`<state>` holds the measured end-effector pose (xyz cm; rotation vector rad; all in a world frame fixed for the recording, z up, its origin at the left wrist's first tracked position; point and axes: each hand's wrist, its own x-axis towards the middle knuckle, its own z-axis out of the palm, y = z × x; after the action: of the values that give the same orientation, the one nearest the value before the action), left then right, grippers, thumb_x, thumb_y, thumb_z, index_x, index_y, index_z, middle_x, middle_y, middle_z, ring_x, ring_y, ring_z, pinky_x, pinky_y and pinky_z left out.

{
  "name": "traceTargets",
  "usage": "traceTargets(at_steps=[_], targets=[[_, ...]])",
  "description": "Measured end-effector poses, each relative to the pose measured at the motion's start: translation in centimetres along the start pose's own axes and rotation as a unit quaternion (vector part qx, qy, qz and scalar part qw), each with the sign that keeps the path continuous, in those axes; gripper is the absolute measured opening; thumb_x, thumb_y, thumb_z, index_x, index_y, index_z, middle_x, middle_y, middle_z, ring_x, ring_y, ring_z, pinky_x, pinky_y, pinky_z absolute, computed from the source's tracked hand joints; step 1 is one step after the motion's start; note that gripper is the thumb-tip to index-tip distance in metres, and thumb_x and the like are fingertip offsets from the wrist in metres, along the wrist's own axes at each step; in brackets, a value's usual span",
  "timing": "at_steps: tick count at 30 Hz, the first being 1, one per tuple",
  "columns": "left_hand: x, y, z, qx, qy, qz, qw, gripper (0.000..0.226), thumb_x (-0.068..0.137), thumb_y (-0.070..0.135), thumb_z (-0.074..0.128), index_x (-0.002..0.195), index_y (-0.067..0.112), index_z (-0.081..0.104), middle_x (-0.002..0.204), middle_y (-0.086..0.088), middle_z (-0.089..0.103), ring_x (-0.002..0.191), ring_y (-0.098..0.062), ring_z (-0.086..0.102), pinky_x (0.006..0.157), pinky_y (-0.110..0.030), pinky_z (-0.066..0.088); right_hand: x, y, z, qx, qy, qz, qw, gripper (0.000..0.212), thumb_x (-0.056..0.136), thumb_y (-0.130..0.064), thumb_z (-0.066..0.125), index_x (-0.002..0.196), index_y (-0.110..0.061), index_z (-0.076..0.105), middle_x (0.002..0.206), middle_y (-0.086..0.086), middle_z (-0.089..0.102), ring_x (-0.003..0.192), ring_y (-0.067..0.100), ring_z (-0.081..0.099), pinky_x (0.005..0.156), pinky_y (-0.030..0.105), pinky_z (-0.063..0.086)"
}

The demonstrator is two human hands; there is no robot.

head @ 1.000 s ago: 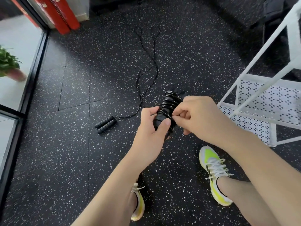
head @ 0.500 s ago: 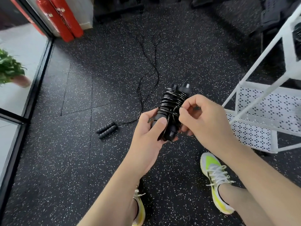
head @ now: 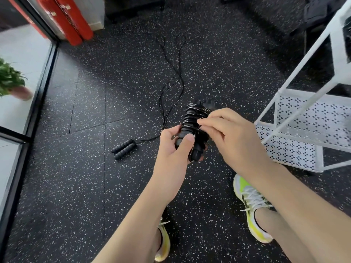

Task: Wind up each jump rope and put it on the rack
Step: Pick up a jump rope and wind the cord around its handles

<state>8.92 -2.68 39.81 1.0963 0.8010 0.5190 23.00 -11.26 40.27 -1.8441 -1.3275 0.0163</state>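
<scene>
Here, seen from above, a person's two hands hold a wound jump rope (head: 191,120) in mid-air above a dark speckled floor (head: 76,186). The left hand (head: 171,154) grips the bundle's lower end, thumb pressed across the two black handles, fingers curled behind. The right hand (head: 226,133) has its fingertips bent onto the shiny black coils near the top; whether it pinches a strand is hard to tell. A second jump rope (head: 124,146) lies unwound on the floor to the left, its handles side by side, its cord trailing away. A white perforated rack (head: 303,118) stands to the right. Two yellow-and-white shoes (head: 248,198) show below.
</scene>
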Motion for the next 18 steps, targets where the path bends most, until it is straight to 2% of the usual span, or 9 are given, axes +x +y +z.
traceTargets(at_steps=[5, 8, 10, 15, 18], targets=[[0.1, -0.6, 0.5, -0.001, 0.01, -0.015, 1.0, 0.037, 0.093, 0.026, 0.063, 0.127, 0.021, 0.05, 0.12, -0.015, 0.068, 0.106, -0.042, 0.069, 0.077, -0.044, 0.056, 0.3, -0.2, -0.3, -0.041, -0.042, 0.064, 0.996, 0.006, 0.099, -0.02, 0.063, 0.103, -0.022, 0.067, 0.103, -0.01, 0.064, 0.093, 0.014, 0.061, 0.078, 0.043, 0.054], [0.2, -0.5, 0.3, 0.005, -0.021, -0.018, 1.0, 0.031, 0.102, 0.017, 0.059, 0.13, 0.019, 0.046, 0.125, -0.018, 0.065, 0.108, -0.042, 0.069, 0.078, -0.042, 0.057, 0.2, -0.4, -0.6, -0.041, -0.046, 0.094, 0.994, 0.004, 0.1, -0.021, 0.061, 0.102, -0.024, 0.061, 0.096, -0.015, 0.06, 0.087, 0.008, 0.058, 0.078, 0.035, 0.051], [0.3, -0.3, 0.2, -0.004, -0.038, -0.025, 0.999, 0.027, 0.106, 0.008, 0.052, 0.131, 0.015, 0.044, 0.126, -0.02, 0.064, 0.108, -0.043, 0.069, 0.076, -0.04, 0.058, 0.3, -0.5, -1.0, -0.008, -0.032, 0.133, 0.991, 0.005, 0.1, -0.021, 0.06, 0.101, -0.027, 0.06, 0.092, -0.018, 0.061, 0.083, 0.003, 0.059, 0.078, 0.03, 0.051], [0.5, 0.3, 0.4, -0.027, -0.086, -0.017, 0.996, 0.025, 0.107, 0.003, 0.046, 0.131, 0.009, 0.042, 0.123, -0.021, 0.068, 0.102, -0.039, 0.071, 0.079, -0.042, 0.059, 0.8, 0.0, -1.5, 0.148, 0.011, 0.243, 0.958, 0.01, 0.098, -0.017, 0.062, 0.094, -0.026, 0.063, 0.088, -0.012, 0.068, 0.082, 0.012, 0.069, 0.075, 0.041, 0.061], [0.6, 0.4, 0.6, -0.015, -0.088, -0.005, 0.996, 0.025, 0.107, 0.003, 0.047, 0.131, 0.009, 0.042, 0.128, -0.022, 0.065, 0.105, -0.04, 0.07, 0.08, -0.04, 0.058, 0.9, 0.1, -1.6, 0.243, 0.026, 0.304, 0.921, 0.01, 0.098, -0.013, 0.063, 0.093, -0.021, 0.066, 0.094, -0.003, 0.069, 0.088, 0.014, 0.07, 0.07, 0.034, 0.064]])
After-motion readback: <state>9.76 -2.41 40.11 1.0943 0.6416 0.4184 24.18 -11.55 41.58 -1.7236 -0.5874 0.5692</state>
